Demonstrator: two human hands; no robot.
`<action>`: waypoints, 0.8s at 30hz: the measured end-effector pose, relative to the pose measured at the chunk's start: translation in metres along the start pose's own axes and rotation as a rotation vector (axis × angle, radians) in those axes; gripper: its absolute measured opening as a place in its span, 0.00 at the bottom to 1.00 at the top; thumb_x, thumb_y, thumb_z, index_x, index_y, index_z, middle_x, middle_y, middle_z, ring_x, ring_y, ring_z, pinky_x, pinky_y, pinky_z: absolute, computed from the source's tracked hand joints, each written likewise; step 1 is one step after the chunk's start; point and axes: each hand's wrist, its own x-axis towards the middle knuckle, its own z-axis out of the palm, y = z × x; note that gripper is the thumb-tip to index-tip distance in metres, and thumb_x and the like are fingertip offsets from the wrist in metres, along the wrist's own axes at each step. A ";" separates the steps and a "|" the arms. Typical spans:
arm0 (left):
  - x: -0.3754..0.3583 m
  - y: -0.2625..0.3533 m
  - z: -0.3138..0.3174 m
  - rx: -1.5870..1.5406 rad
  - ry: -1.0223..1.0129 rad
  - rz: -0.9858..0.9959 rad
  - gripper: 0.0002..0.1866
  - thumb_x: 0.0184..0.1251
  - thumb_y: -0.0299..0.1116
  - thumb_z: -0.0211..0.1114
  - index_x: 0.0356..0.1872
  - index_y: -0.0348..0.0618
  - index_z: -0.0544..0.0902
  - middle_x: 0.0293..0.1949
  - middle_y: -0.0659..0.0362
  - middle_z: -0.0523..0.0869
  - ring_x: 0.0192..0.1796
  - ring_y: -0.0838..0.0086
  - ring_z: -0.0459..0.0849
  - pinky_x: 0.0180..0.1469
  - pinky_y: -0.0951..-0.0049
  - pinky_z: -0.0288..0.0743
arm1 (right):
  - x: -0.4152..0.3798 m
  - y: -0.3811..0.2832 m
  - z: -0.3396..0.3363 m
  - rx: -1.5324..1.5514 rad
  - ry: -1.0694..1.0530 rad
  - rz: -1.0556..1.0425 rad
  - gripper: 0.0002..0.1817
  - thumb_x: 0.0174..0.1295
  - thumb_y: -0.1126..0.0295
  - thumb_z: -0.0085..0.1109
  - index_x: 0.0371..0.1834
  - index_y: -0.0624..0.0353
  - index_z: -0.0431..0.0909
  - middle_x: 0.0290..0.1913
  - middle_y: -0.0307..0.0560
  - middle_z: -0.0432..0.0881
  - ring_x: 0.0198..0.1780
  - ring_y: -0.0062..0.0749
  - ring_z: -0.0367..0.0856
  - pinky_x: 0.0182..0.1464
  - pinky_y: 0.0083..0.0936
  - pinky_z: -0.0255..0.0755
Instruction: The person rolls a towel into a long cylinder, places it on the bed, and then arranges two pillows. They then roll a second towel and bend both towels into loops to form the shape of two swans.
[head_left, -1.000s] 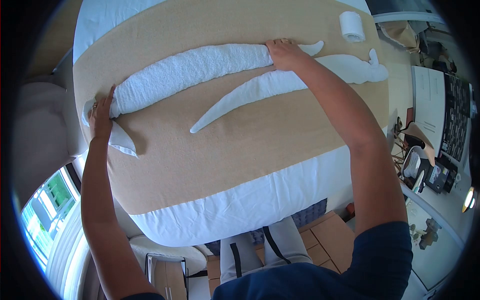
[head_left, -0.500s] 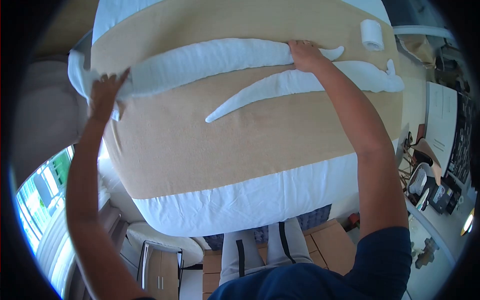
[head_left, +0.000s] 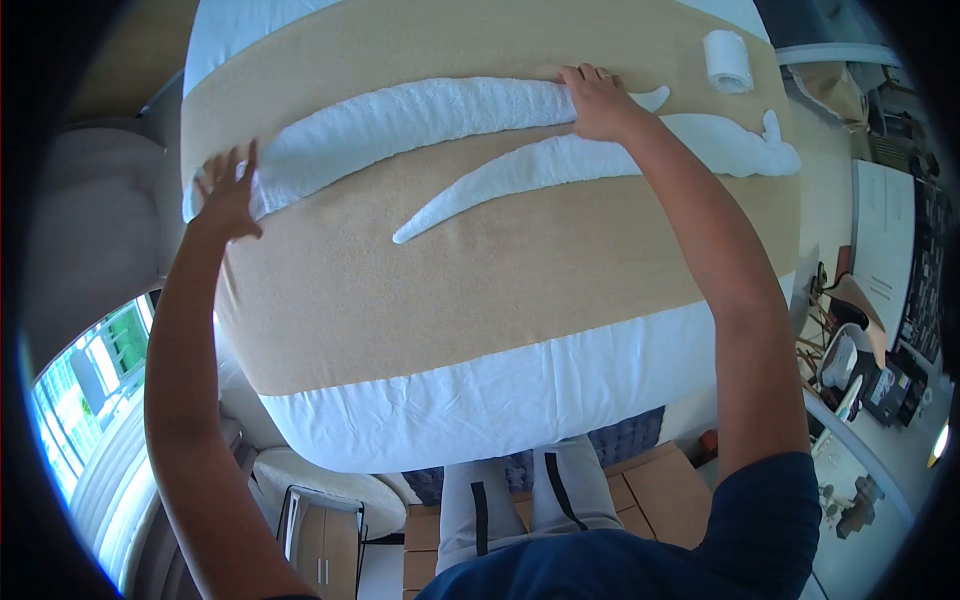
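Observation:
A long white rolled towel (head_left: 400,120) curves across the tan cover of the bed. Over its wide left end my left hand (head_left: 228,195) is open, fingers and thumb spread, partly hiding that end. My right hand (head_left: 598,103) lies across the towel near its thin right tip, fingers bent over the far side and thumb toward the near side. Closer to me lies a second white rolled towel (head_left: 520,175), with a pointed left end and a small knot-like bump at the right; my right forearm crosses over it.
A small upright roll of white towel (head_left: 727,62) stands at the far right of the bed. Below the tan bed cover (head_left: 450,290) hangs a white sheet (head_left: 540,380). A grey upholstered chair (head_left: 95,220) is at the left, a white cabinet (head_left: 880,235) at the right.
The towel's left end, which hung out past the bed edge in my left hand, now lies in on the bed. My left hand has moved slightly right and its fingers have spread.

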 end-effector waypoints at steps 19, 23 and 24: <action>0.033 0.368 -0.167 -0.482 0.353 0.366 0.41 0.57 0.24 0.57 0.71 0.65 0.51 0.62 0.62 0.70 0.66 0.63 0.65 0.60 0.26 0.50 | -0.054 -0.069 0.070 0.489 0.727 -0.201 0.21 0.60 0.61 0.51 0.55 0.56 0.67 0.50 0.48 0.73 0.60 0.41 0.65 0.66 0.45 0.49; 0.023 0.319 -0.166 -1.153 0.673 0.328 0.45 0.45 0.24 0.61 0.70 0.55 0.56 0.51 0.52 0.78 0.53 0.60 0.77 0.55 0.56 0.70 | -0.066 -0.055 0.066 0.440 0.566 -0.296 0.21 0.52 0.68 0.59 0.50 0.56 0.67 0.45 0.49 0.72 0.58 0.45 0.67 0.65 0.49 0.49; 0.021 0.297 -0.160 -1.389 0.691 0.382 0.44 0.45 0.24 0.60 0.70 0.53 0.57 0.48 0.53 0.79 0.50 0.62 0.78 0.53 0.61 0.71 | -0.072 -0.050 0.056 0.482 0.445 -0.330 0.22 0.49 0.72 0.61 0.48 0.56 0.67 0.44 0.50 0.72 0.57 0.47 0.68 0.65 0.51 0.49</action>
